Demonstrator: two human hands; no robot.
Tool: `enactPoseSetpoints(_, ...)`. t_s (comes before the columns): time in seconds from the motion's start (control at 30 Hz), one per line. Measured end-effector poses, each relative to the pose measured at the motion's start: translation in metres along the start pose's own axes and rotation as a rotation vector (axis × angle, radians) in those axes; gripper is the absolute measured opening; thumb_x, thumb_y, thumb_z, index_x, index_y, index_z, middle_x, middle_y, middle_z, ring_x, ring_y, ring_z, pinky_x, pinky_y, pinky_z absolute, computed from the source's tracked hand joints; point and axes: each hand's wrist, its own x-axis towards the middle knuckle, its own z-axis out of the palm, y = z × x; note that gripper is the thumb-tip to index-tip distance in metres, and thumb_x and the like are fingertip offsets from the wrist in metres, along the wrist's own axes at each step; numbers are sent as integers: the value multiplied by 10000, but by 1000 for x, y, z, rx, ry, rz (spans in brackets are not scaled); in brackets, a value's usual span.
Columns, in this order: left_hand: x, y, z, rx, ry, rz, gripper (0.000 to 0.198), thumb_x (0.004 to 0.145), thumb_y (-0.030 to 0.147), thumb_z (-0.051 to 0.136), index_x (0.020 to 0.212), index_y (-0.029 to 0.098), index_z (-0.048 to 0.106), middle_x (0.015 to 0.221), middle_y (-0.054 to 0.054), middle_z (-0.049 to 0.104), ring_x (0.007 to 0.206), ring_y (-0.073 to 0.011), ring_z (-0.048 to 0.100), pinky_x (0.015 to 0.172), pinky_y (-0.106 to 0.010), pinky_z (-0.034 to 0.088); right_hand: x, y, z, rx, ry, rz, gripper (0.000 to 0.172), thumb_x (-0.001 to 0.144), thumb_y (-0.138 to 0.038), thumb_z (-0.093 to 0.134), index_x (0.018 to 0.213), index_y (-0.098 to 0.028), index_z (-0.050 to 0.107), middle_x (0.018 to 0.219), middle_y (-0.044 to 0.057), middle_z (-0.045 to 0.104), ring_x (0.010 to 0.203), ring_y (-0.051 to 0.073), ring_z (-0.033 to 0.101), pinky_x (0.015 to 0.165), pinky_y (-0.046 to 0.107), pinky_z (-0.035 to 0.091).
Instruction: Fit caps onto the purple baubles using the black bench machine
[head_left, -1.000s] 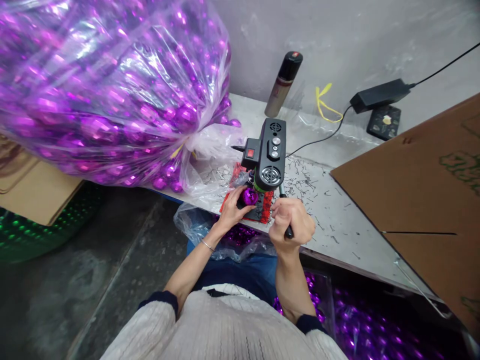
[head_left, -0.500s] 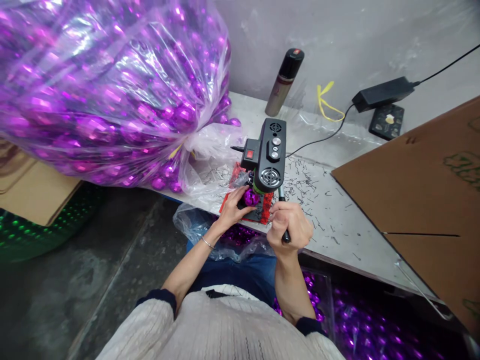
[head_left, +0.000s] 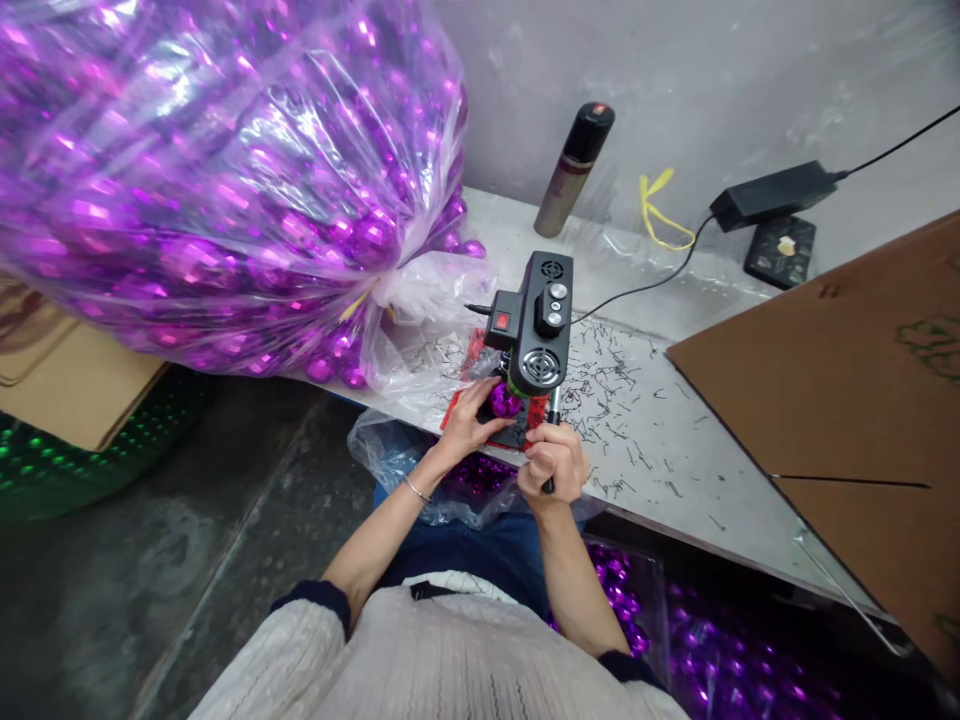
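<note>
Hands, two, bare: left hand (head_left: 466,422) half curled in a C, thumb on the near side and fingers on the far side of one purple ball (head_left: 505,401), steadying it; right hand (head_left: 556,462) wrapped fully round the black-gripped lever (head_left: 554,416). Purple ball: round, faceted, no long axis to speak of; sited under the front end of the black press (head_left: 541,325), to the right of the left palm and forward-left of the right fist. Nearer hand: left, at the ball; right hand a little apart from it. Lever: long axis running from the press back towards the person. Beneath: red-edged base (head_left: 537,408) on a pale surface (head_left: 675,440). Beyond: black pins (head_left: 600,372) strewn to the right, tied bag of purple balls (head_left: 247,220) to the left. Changes against the earlier frame: lever end and right hand swung leftward, closer to the left hand; left hand and ball essentially unchanged in place.
</note>
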Motion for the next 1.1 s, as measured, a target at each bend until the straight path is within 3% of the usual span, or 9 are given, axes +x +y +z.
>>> enactPoseSetpoints(0.53,0,-2,0,-4,-18,4,698,829,525,797,1426,243,569,1406,-150,653,1342,-317,609,1131,-502,483,-8,2,6,46,34,41,274,1035,-254,383,789,-237,501,734,-9,598,628,126,600,654,310,521)
enactPoseSetpoints(0.77,2,-5,3,-11,-11,9,669,846,494,788,1421,233,568,1392,-159,656,1334,-319,611,1127,-518,487,-14,9,11,19,28,-35,267,1033,-224,372,791,-232,484,743,-18,582,636,119,627,668,300,520)
enactPoseSetpoints(0.97,3,-2,0,6,-36,60,651,878,480,758,1439,232,539,1408,-159,644,1353,-313,601,1140,-521,484,17,-1,0,-8,16,-8,261,1001,-174,422,751,-231,472,710,-18,592,600,110,586,583,256,459)
enactPoseSetpoints(1.1,-27,13,-8,110,-103,204,711,931,503,680,1533,218,430,1518,-198,544,1441,-328,520,1190,-570,428,41,-12,-13,-29,-46,41,215,958,-131,488,769,-224,529,705,-8,629,644,126,612,602,264,457)
